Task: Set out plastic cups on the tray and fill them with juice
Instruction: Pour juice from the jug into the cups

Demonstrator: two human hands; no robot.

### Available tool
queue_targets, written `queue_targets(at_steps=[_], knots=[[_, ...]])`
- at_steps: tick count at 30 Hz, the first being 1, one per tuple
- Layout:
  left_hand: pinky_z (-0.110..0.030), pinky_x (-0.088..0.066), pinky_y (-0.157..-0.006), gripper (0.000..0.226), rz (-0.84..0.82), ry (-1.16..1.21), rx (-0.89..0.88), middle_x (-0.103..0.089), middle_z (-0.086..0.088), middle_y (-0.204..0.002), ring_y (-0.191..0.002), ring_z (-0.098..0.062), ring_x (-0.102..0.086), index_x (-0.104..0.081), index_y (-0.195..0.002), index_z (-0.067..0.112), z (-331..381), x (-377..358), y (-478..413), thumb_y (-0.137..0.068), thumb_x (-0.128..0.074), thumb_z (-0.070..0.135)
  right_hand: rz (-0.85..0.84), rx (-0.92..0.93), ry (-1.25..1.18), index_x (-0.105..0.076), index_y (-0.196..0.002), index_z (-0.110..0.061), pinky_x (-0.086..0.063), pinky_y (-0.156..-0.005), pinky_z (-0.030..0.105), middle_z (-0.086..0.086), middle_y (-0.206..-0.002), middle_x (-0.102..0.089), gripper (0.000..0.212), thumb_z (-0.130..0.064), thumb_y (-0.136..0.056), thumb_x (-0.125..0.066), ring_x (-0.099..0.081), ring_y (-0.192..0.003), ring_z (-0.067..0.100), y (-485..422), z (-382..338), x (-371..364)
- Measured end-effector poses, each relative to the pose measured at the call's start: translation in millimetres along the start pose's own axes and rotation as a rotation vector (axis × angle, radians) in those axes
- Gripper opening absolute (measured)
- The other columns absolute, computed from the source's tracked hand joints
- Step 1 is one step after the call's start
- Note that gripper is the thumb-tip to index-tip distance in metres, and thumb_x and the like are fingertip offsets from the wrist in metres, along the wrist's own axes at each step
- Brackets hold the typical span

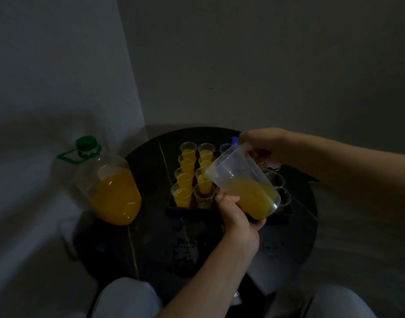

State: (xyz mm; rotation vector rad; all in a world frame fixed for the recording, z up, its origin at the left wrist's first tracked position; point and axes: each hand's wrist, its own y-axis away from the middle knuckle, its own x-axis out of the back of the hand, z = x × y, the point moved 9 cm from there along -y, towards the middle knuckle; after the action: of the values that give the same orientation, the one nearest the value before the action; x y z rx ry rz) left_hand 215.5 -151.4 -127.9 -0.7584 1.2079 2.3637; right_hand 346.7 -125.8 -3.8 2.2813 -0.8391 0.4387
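Head view shows a clear plastic jug point(242, 182) tilted toward the left, its spout over the second column of plastic cups point(205, 173) on the dark tray point(277, 216). Orange juice point(252, 198) lies pooled in the jug's low, near end and has not reached the spout. The right hand point(263, 145) is wrapped around the jug's handle at the far side, fingers curled closed on it; the left hand point(237, 216) cups the jug's base from below, fingers spread against the wall.

The left column of cups looks full, the second column is filled except for its nearest cup point(203, 196), which looks empty, and the cups on the right point(275, 180), partly hidden behind the jug, look empty too.

The main risk, as I judge it, is a sudden surge: with the juice far back, more tilt could send it forward in a rush, overshooting the small cup mouth or splashing the full neighbours. The cups stand close together and are light, so a nudge from the spout could topple one into the rest. Dim light makes fill level hard to read, so overfilling is likely.

A large juice bottle point(109, 187) with a green cap point(85, 142) stands on the round black table point(151, 244), left of the tray, close enough for the left elbow to catch.
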Motion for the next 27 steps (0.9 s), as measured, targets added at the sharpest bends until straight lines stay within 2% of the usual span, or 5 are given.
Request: queue_targets(at_steps=[4, 8, 12, 15, 27], knots=[[-0.064, -0.048, -0.093, 0.048, -0.017, -0.009, 0.003, -0.050, -0.011, -0.130, -0.108, -0.035, -0.054, -0.056, -0.130, 0.040, -8.0, 0.7, -0.6, -0.088, -0.043, 0.022, -0.002, -0.007, 0.034, -0.056, -0.082, -0.013, -0.037, -0.070, 0.031, 0.006, -0.071, -0.051, 0.024, -0.030, -0.098, -0.053, -0.045, -0.069, 0.018, 3.8, 3.3, 0.2], [-0.062, -0.051, -0.091, 0.047, -0.010, 0.000, 0.017, -0.050, -0.012, -0.131, -0.112, -0.038, -0.053, -0.058, -0.129, 0.037, -14.3, 3.2, -0.7, -0.086, -0.045, 0.023, 0.001, -0.024, 0.031, -0.058, -0.085, -0.013, -0.037, -0.059, 0.027, 0.004, -0.066, -0.051, 0.025, -0.033, -0.099, -0.054, -0.044, -0.058, 0.013, 1.8, 6.8, -1.2], [-0.060, -0.051, -0.090, 0.047, -0.013, 0.011, 0.044, -0.051, -0.012, -0.131, -0.112, -0.037, -0.053, -0.060, -0.128, 0.034, -18.0, 6.6, -1.0, -0.084, -0.047, 0.026, -0.014, -0.040, -0.009, -0.061, -0.082, -0.012, -0.039, -0.068, 0.027, 0.005, -0.069, -0.055, 0.024, -0.028, -0.100, -0.054, -0.047, -0.066, 0.015, -0.5, 10.0, -7.3], [-0.058, -0.052, -0.089, 0.046, 0.005, 0.035, 0.055, -0.050, -0.012, -0.129, -0.110, -0.034, -0.052, -0.059, -0.130, 0.031, -20.3, 8.3, 0.9, -0.086, -0.047, 0.027, -0.028, -0.055, -0.018, -0.062, -0.076, -0.015, -0.035, -0.059, 0.025, 0.002, -0.060, -0.053, 0.023, -0.024, -0.097, -0.057, -0.044, -0.056, 0.012, -3.5, 11.7, -10.3], [-0.065, -0.051, -0.091, 0.045, 0.027, 0.085, 0.044, -0.050, -0.007, -0.129, -0.109, -0.027, -0.052, -0.059, -0.132, 0.032, -25.3, 8.3, -1.5, -0.089, -0.047, 0.028, -0.023, -0.068, 0.104, -0.062, -0.088, -0.012, -0.040, -0.062, 0.026, 0.004, -0.068, -0.056, 0.023, -0.032, -0.098, -0.057, -0.048, -0.059, 0.013, -7.3, 3.6, -11.9]])
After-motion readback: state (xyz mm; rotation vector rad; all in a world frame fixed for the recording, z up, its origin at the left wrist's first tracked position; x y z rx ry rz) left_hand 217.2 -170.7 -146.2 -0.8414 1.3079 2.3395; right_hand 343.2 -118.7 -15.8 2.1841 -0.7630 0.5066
